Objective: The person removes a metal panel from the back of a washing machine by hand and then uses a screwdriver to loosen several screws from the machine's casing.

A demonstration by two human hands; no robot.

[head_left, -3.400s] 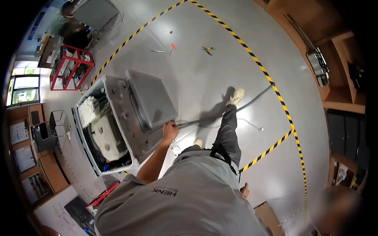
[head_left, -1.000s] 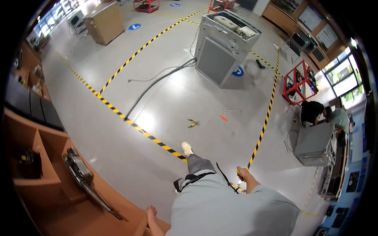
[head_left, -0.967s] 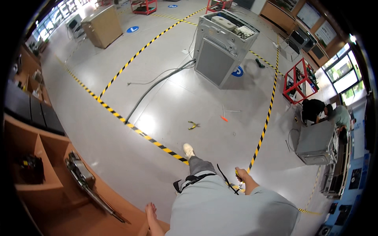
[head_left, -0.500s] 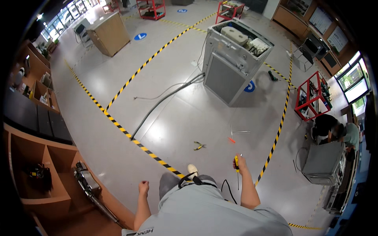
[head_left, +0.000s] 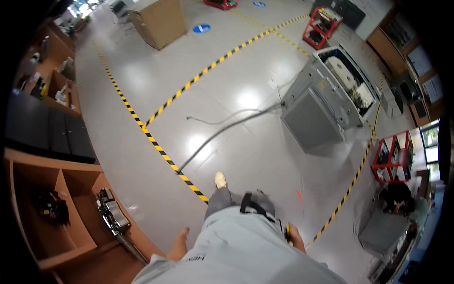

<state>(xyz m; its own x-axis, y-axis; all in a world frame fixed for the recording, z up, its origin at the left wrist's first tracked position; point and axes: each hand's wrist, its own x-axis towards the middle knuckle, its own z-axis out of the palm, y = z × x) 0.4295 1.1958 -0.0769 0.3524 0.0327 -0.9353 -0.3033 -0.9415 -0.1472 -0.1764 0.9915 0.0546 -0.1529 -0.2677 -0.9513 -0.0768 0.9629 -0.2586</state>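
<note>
Tool (head_left: 287, 230) clenched in the right hand (head_left: 296, 239), uncovered machine (head_left: 331, 97) well apart

From where I'm standing, the machine looks partly stripped: its top is uncovered, with a white block (head_left: 343, 73) showing inside, while the grey panel (head_left: 314, 120) on its side sits in place. A dark hose (head_left: 227, 127) and a thinner cord (head_left: 201, 122) run from beside it across the floor (head_left: 255, 161). I'd judge the top as done and the panel and hose as untouched; how much is left beyond that, I can't say. Neither hand is on the machine.

The tool is just to the right of the pale shirt (head_left: 241, 251), its yellow-and-black handle wrapped by the right fingers. The short stretch that shows lies roughly front to back, lengthwise along the fist. Its working end is out of sight, so I can't tell which way it points.

Over on the other side, the left hand (head_left: 181, 239) has nothing visible in it; it's too blurred for me to tell how far the fingers are curled.
</note>
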